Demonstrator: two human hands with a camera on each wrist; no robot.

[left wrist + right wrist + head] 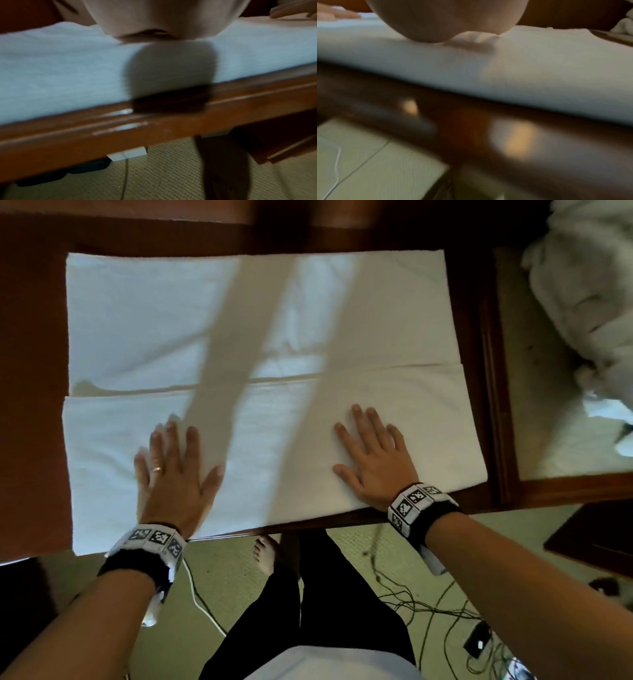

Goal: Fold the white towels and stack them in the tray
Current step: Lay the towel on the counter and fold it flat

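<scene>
On table [476, 302], folded towel [260, 344] — left hand [173, 474], right hand [375, 455] pressing flat

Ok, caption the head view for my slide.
Both hands, left hand and right hand, press flat on a partly folded white towel on a wooden table.

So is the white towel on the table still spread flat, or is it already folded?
Partly folded. The white towel has its near part doubled over, with an edge line across the middle. The left hand and right hand press flat on that flap.

Towel [260, 337] on table [34, 337]; towel pile [589, 285] at right.
</scene>
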